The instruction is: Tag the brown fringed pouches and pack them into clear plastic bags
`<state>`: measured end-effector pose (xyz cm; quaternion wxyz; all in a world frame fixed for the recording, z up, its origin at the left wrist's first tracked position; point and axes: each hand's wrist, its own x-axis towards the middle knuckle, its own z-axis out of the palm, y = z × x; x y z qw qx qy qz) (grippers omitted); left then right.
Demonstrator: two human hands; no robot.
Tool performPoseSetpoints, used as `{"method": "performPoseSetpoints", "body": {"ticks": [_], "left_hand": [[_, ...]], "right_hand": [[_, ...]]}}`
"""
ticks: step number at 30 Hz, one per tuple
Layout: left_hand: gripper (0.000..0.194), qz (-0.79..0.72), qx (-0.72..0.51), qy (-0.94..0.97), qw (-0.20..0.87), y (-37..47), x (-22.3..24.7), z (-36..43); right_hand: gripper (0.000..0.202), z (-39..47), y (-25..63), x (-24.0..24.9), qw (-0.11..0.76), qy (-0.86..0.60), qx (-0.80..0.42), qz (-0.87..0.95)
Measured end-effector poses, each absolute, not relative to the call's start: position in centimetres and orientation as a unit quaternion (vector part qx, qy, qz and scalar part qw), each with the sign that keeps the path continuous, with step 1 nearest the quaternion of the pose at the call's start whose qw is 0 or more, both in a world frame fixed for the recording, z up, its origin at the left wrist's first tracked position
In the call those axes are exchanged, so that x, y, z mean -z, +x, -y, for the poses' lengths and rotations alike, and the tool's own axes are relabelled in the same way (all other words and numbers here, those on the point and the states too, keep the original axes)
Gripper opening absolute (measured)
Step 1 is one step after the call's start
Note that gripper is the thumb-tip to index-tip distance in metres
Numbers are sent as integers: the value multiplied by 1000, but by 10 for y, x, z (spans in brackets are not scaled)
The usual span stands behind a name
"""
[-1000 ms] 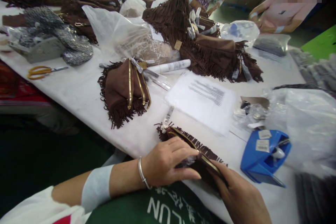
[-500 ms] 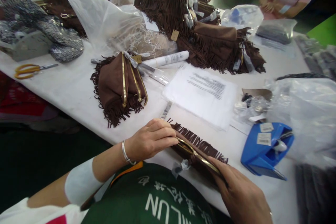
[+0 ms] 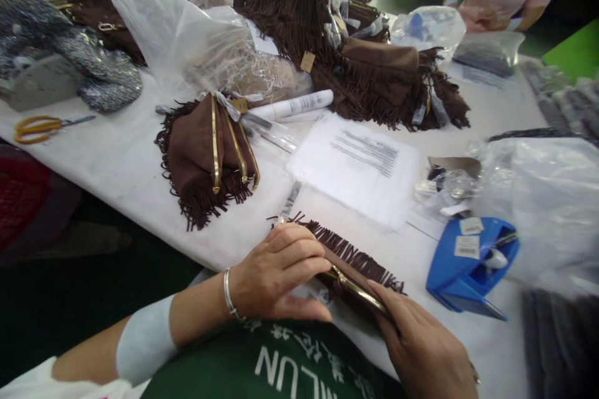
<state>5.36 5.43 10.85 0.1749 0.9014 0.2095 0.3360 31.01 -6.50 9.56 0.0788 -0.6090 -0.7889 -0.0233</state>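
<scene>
A brown fringed bag (image 3: 344, 252) lies on its edge near the table's front, its gold zipper facing up toward me. Over its left end curl the fingers of my left hand (image 3: 281, 271), with the thumb stretched out along the near side. My right hand (image 3: 423, 336) grips the right end, thumb side on the far panel; some of its fingers are hidden under the bag. Just beyond my left hand stands another brown fringed bag (image 3: 191, 149) with several gold zippers and a paper tag.
White papers (image 3: 355, 165) lie beyond the held bag. A blue tape dispenser (image 3: 472, 268) stands right; yellow-handled scissors (image 3: 40, 128) lie far left. Farther back are a plastic bag (image 3: 178, 37) and more fringed bags (image 3: 379, 65). Two people stand across the table.
My left hand has slid forward over the bag's left end, and its thumb has spread away from the fingers. Less of the zipper opening shows. My right hand keeps its grip.
</scene>
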Motion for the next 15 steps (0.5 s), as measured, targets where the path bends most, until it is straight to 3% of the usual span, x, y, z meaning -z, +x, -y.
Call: {"method": "performPoseSetpoints", "body": {"ticks": [2,7,15], "left_hand": [[51,-208,-313,909,180,67,-115,-47],[20,-265,-268,913,154,81,-118,-35],[17,-282,-271,916,90,74,-122,-32]], "right_hand": [[32,65,308,-96,83,-613,20,786],[30,66,306,-95,93,-610,11,787],[28,63,301,-101,114,-606,15,787]]}}
